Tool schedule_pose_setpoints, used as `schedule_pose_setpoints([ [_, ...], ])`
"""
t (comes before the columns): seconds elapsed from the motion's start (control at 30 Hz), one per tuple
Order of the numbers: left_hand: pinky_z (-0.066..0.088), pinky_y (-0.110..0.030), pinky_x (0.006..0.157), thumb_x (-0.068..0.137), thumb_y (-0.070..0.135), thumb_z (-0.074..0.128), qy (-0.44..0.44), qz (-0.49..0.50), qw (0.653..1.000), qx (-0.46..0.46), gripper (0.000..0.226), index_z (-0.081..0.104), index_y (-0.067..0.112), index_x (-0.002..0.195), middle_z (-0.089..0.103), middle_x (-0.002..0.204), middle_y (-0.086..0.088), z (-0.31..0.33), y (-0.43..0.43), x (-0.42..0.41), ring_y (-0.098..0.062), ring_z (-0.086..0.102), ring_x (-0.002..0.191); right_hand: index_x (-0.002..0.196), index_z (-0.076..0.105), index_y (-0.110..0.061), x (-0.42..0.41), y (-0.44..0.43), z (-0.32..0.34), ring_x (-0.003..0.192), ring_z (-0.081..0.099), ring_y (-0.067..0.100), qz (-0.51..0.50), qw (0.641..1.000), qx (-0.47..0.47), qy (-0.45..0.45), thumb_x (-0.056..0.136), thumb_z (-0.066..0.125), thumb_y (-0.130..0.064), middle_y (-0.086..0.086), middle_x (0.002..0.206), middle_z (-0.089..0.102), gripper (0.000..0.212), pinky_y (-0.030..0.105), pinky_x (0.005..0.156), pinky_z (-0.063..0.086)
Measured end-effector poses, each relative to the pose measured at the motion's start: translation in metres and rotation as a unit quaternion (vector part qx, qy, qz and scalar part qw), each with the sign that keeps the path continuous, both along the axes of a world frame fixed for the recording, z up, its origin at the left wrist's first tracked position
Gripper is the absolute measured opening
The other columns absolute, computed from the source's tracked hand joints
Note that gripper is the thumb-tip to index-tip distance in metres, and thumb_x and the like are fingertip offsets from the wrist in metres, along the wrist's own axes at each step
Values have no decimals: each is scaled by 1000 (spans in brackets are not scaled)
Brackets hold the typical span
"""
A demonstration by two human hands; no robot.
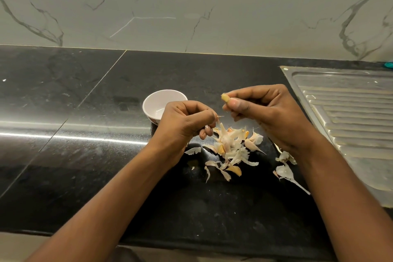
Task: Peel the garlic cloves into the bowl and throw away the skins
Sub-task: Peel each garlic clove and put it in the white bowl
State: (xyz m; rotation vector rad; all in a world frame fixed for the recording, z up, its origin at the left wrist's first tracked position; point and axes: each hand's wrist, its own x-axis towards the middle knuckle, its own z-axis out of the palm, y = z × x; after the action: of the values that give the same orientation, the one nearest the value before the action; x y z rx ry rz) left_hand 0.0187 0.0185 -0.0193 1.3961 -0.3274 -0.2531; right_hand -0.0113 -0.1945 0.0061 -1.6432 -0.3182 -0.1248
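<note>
Clove (225, 98): pale yellow, pinched in R hand (270, 112), right of bowl (150, 100).
L hand (187, 122): pinched skin bit (219, 116), before bowl.
Skins (231, 144): papery pile lay right of bowl.

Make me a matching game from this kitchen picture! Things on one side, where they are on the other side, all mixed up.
Things:
1. small white round bowl
2. yellowish garlic clove
3. pile of papery garlic skins
4. ridged steel drainboard

Places:
A. pinched by the right hand
B. at the far right of the black stone counter
C. just behind the left hand, which pinches a thin skin scrap
D. on the counter, beneath both hands

Pairs: 1-C, 2-A, 3-D, 4-B
</note>
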Motion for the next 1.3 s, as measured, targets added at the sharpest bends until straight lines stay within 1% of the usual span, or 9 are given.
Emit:
schedule_pose_setpoints([
  [0.1,48,-21,52,90,-13,65,-6,-3,1000,24,20,74,-2,76,66,71,-18,-2,0,0,-20,57,58,113,79,-12,1,-3,0,96,77,21,-5,1000,10,12,89,74,-19,10,104,83,25,30,83,63],
  [0.23,50,-23,55,89,-9,72,-36,0,998,47,11,76,-2,82,71,75,-17,-2,0,0,-20,60,61,112,79,-12,1,-3,1,91,77,19,7,999,1,33,89,74,-18,11,100,82,25,28,79,63],
  [0.3,51,-25,56,86,-12,73,-56,5,997,49,13,76,0,87,74,78,-15,-2,1,0,-20,62,65,110,80,-13,1,-4,0,91,77,19,4,999,-5,34,87,76,-19,10,99,82,24,28,80,63],
  [0.5,50,-25,56,90,-16,58,-83,18,995,43,26,79,-2,85,75,77,-16,-2,0,-1,-22,60,64,109,82,-14,2,-5,-1,87,75,18,3,998,-44,41,87,77,-24,10,97,81,24,28,79,63],
  [0.6,51,-27,55,94,-13,55,-72,15,997,26,25,78,-5,89,76,83,-21,-1,0,-1,-23,60,64,109,83,-15,3,-6,-2,86,74,18,11,996,-75,43,90,76,-25,8,96,81,23,27,77,61],
  [0.7,52,-28,56,98,-5,59,-55,10,998,0,19,77,-9,94,75,86,-24,-1,1,0,-28,63,67,110,83,-14,4,-7,-3,85,74,17,18,995,-80,49,91,75,-24,8,95,81,23,26,76,60],
  [0.9,57,-27,60,94,-4,66,-5,-17,999,-45,12,77,-9,97,74,87,-26,0,3,0,-26,68,69,113,82,-10,3,-11,-3,87,74,18,33,996,-72,50,94,73,-20,12,97,81,24,25,76,60],
  [1.03,56,-25,60,90,3,72,8,-32,998,-49,11,79,-6,93,74,88,-26,2,3,0,-24,67,69,112,82,-10,3,-11,-2,86,75,18,35,996,-67,44,93,73,-17,11,96,81,22,25,74,60],
  [1.3,52,-23,56,93,-8,66,14,-28,999,-40,12,76,-7,87,70,79,-21,0,4,2,-19,63,63,112,82,-10,2,-10,-2,89,75,25,50,994,-85,39,91,75,-20,12,99,81,24,28,75,61],
])
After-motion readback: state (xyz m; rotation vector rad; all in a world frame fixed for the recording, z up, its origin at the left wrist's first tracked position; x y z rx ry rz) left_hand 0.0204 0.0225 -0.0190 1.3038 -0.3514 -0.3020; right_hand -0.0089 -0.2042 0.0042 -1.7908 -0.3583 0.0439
